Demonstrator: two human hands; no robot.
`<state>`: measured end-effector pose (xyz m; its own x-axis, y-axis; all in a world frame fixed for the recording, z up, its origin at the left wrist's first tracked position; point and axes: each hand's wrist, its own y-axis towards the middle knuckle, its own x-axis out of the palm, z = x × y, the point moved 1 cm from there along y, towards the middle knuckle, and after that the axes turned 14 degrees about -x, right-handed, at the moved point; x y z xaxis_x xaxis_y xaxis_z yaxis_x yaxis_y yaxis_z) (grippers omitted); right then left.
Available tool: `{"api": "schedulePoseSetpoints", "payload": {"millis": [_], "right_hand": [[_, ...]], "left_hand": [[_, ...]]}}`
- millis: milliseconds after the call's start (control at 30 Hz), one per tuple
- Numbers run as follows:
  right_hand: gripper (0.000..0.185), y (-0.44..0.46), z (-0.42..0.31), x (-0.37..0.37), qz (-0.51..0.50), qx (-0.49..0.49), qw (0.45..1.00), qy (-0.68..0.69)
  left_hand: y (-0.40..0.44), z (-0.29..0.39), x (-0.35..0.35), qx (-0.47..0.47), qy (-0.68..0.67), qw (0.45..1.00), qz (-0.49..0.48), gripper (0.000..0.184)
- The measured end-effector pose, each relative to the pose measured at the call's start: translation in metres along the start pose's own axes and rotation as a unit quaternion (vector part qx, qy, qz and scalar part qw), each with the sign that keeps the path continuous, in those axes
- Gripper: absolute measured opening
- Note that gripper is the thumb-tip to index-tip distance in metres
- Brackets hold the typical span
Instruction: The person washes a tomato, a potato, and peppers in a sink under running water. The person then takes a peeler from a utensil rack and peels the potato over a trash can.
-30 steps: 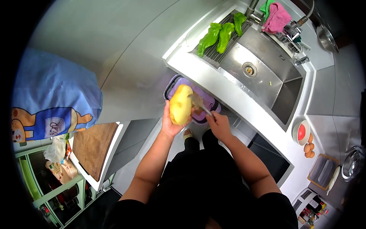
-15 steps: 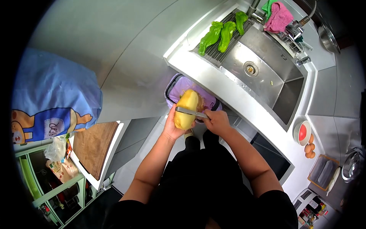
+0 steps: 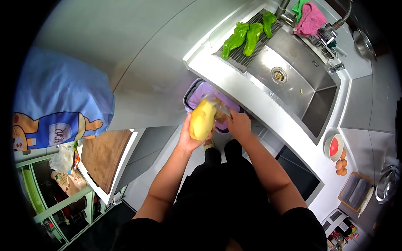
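Note:
A large, mostly peeled yellow potato (image 3: 202, 121) rests in my left hand (image 3: 187, 137), whose fingers and thumb close around its lower left side. My right hand (image 3: 239, 125) is wrapped round the handle of a metal peeler (image 3: 222, 109). Motion smears the blade, which lies at the potato's upper right side; contact is hard to make out. Both hands are above a bin with a purple liner (image 3: 194, 99). Brownish scraps show inside the bin, partly hidden by the potato and peeler.
The white counter edge (image 3: 259, 106) runs close by on the right, beside a steel sink (image 3: 289, 85). Green peppers (image 3: 252, 39) lie on the drain rack. A bowl (image 3: 333, 147) and several eggs (image 3: 341, 163) sit further right. A wooden board (image 3: 104, 159) is at left.
The peeler has gone from lying across the potato's middle to its upper right side, blurred. My right hand has shifted slightly up, and the potato has tilted a little.

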<state>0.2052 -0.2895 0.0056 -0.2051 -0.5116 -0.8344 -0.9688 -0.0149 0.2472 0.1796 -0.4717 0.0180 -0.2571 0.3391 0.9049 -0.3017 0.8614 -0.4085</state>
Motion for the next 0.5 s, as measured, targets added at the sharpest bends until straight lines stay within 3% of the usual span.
{"api": "schedulePoseSetpoints", "payload": {"millis": [33,67,100,133,233,300,333,400,500], "right_hand": [[0.024,0.001,0.006,0.002,0.002,0.000,1.000,-0.002],[0.026,0.001,0.015,0.005,-0.021,0.105,0.983,0.150],[0.029,0.001,0.018,0.007,-0.043,0.206,0.931,0.298],[0.029,0.000,0.019,0.006,-0.043,0.205,0.931,0.298],[0.033,-0.008,0.010,-0.008,-0.044,0.184,0.950,0.248],[0.028,-0.016,-0.013,-0.026,-0.044,0.064,0.968,0.239],[0.028,-0.020,-0.020,-0.028,-0.044,0.065,0.967,0.240],[0.027,-0.024,-0.029,-0.032,-0.058,-0.059,0.985,0.149],[0.025,-0.024,-0.027,-0.030,-0.026,-0.074,0.986,0.144]], "left_hand": [[0.002,0.001,0.001,0.007,0.015,1.000,-0.002,0.057],[0.002,0.000,0.002,0.005,0.015,1.000,-0.002,0.057],[0.000,-0.001,0.003,0.009,0.031,0.999,-0.001,0.057],[-0.001,-0.002,0.004,0.016,0.046,0.999,-0.001,0.057],[0.003,0.001,0.000,0.036,0.031,0.999,0.023,0.056],[0.004,0.003,0.003,0.046,0.036,0.998,0.037,0.056],[0.003,0.002,0.003,0.054,0.041,0.996,0.052,0.056],[0.004,0.002,0.004,0.046,0.020,0.997,0.063,0.053],[0.004,-0.002,0.007,0.028,-0.006,0.998,0.063,0.051]]}}
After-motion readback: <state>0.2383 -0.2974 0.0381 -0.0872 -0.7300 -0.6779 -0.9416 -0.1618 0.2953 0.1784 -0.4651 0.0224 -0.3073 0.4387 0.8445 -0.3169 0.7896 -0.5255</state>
